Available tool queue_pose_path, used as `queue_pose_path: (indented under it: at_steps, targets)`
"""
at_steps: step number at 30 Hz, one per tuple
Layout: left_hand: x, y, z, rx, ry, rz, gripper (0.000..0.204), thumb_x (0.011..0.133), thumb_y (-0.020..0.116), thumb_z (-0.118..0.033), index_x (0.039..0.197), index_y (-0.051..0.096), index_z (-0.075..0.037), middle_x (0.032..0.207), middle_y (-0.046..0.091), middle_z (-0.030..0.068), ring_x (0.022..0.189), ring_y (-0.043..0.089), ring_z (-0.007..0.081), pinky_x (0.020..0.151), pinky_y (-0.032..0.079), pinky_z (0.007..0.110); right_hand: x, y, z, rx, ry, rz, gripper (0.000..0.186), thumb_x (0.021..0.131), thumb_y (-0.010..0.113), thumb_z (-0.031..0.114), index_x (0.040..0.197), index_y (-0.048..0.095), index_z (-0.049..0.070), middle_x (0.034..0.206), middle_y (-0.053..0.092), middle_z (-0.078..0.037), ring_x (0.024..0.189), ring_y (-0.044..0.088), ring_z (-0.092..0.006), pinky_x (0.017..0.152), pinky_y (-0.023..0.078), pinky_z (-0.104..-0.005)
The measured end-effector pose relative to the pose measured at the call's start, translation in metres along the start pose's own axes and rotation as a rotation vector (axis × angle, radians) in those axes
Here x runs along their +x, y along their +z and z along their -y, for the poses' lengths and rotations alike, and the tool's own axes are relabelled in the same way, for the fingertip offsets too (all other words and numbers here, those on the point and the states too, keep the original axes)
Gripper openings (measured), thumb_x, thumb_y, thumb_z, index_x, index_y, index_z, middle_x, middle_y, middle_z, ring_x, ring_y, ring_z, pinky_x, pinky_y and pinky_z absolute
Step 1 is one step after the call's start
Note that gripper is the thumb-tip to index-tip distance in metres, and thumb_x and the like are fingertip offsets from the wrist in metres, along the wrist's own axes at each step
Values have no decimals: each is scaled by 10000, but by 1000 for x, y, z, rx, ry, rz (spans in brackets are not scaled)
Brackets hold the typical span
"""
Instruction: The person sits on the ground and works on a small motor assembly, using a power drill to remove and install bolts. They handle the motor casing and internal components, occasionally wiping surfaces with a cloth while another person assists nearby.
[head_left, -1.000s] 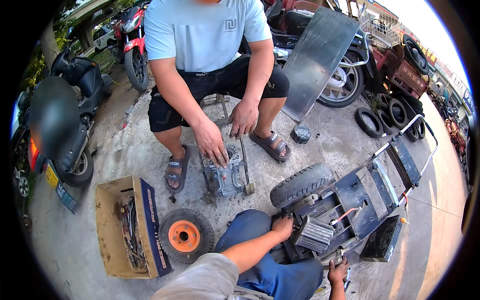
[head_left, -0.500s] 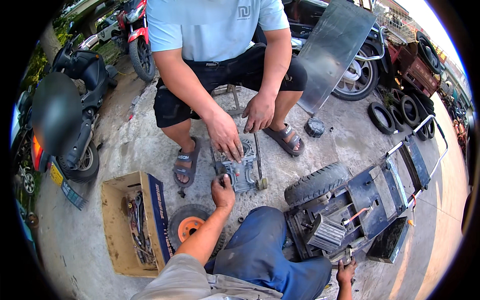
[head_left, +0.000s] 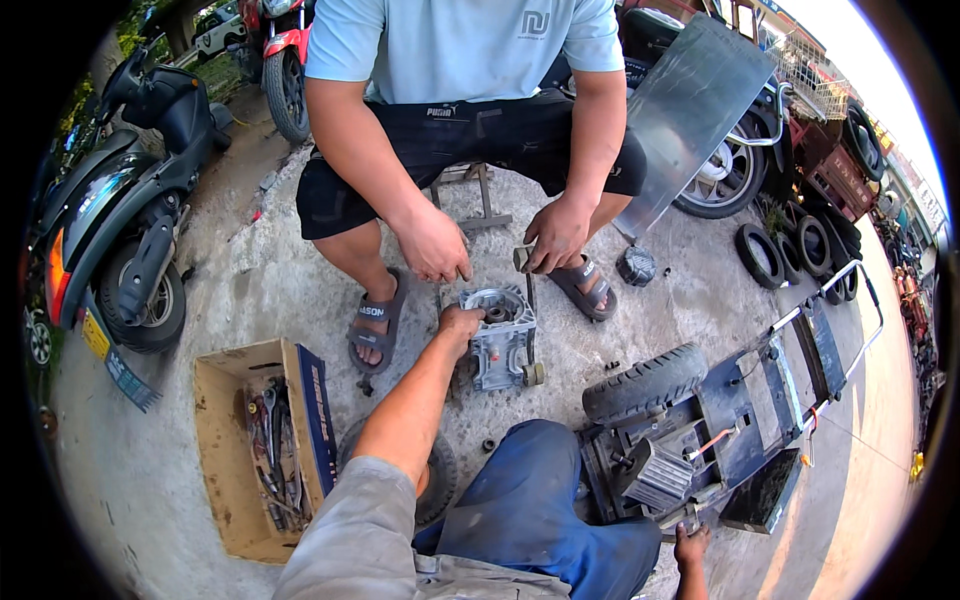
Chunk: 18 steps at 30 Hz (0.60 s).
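Observation:
A grey cast-metal housing with a round opening at its far end stands on a low support on the ground before me. My left hand is closed on its left upper edge; the fingertips are partly hidden. Lower right, my right hand has its fingers curled at the near edge of a black metal frame with a wheel. A co-worker sits opposite; one of their hands hovers over the housing's far left. Their other hand holds a small stubby cylindrical part.
An open cardboard box of tools stands at my left. Beside my left forearm lies a small wheel, partly covered. A finned metal block sits on the frame. Scooters, loose tyres and a leaning metal sheet surround us.
My left hand has moved from the housing's near left side up to its far left edge. The co-worker's hand has lifted off the housing. My right hand stays at the frame.

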<state>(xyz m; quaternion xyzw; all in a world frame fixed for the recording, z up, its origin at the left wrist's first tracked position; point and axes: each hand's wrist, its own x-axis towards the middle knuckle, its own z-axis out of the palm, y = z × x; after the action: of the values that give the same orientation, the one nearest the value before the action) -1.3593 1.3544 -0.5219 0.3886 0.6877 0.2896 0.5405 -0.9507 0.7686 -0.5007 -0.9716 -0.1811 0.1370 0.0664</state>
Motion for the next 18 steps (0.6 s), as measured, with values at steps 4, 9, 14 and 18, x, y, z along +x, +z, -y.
queue_pose_path:
  at_steps: [4, 9, 14, 18]
  targets:
    - [-26, -1, -12, -106, -17, 32, 321, 816, 761, -173, 1038, 695, 50, 1012, 730, 150, 861, 676, 240, 801, 524, 381, -17, -13, 38, -87, 0, -217, 756, 879, 745, 332, 1414, 427, -97, 1438, 436, -317, 1356, 409, -461, 1140, 340, -484]
    - [-46, 5, 33, -177, 231, -6, 313, 852, 737, -132, 1120, 669, 17, 1035, 737, 157, 944, 700, 268, 837, 521, 384, -33, -25, 126, 145, -412, -388, 583, 921, 687, 312, 1275, 540, -127, 1310, 533, -337, 1261, 483, -490, 1095, 360, -526]
    - [-82, 5, 67, -243, 436, -12, 286, 895, 703, -115, 1133, 634, 29, 1038, 716, 182, 961, 691, 309, 847, 516, 399, -79, -27, 259, 456, -610, -25, 391, 925, 687, 185, 1213, 618, -70, 1169, 654, -260, 1088, 644, -377, 966, 497, -430]
    - [-124, 10, 72, -192, 492, 18, 306, 917, 683, -144, 1149, 603, 38, 1062, 686, 198, 970, 657, 345, 878, 494, 418, -123, -33, 353, 508, -839, 268, 293, 945, 689, 170, 1159, 663, -28, 1057, 707, -185, 958, 697, -295, 877, 539, -373]
